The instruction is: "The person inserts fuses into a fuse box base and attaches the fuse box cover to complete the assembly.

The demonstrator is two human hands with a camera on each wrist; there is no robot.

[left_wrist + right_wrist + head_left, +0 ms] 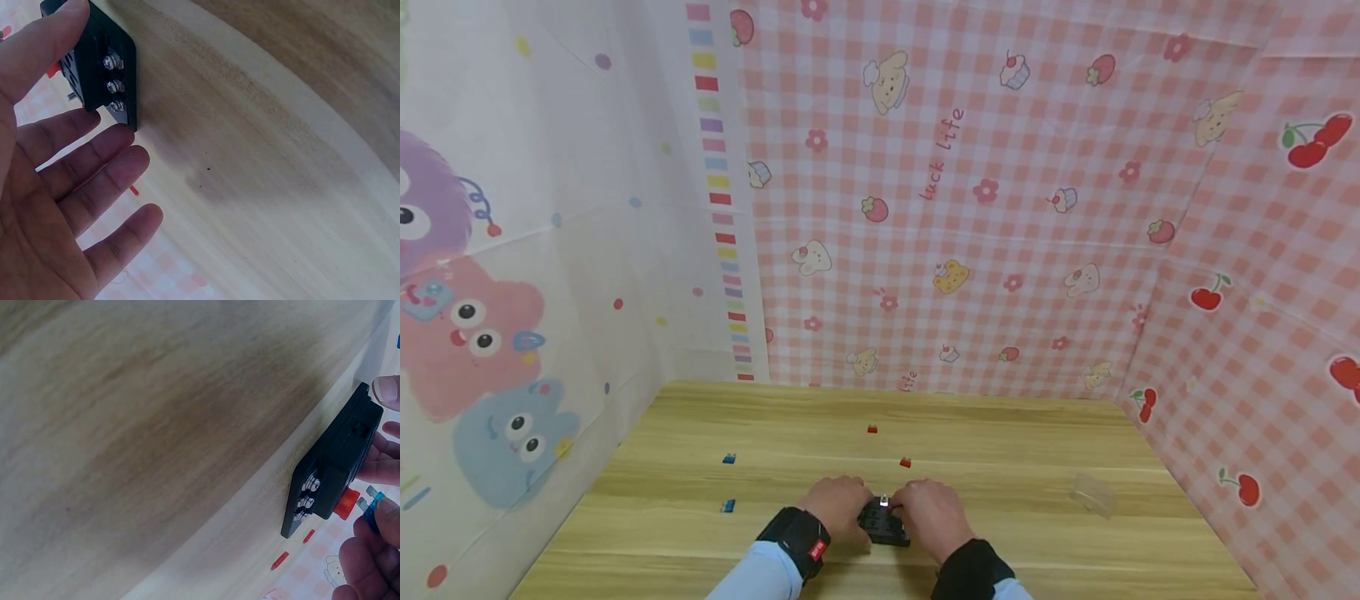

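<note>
A black fuse block (883,530) with a row of screw terminals (115,85) lies on the wooden table. My left hand (841,505) grips it between thumb and fingertips at its ends; the other fingers are spread in the left wrist view. Between right thumb and forefinger, my right hand (369,565) pinches a blue blade fuse (375,511), its metal prongs toward the block. Those prongs are close beside a red piece (346,504) on the block. In the head view my right hand (934,517) hides this fuse and the block's right side.
Two red fuses, one farther back (872,429) and one nearer (906,462), lie beyond the block. To the left are two blue fuses, an upper one (729,458) and a lower one (727,506). A clear plastic box (1093,495) sits at right. Patterned cloth walls (940,208) enclose the table.
</note>
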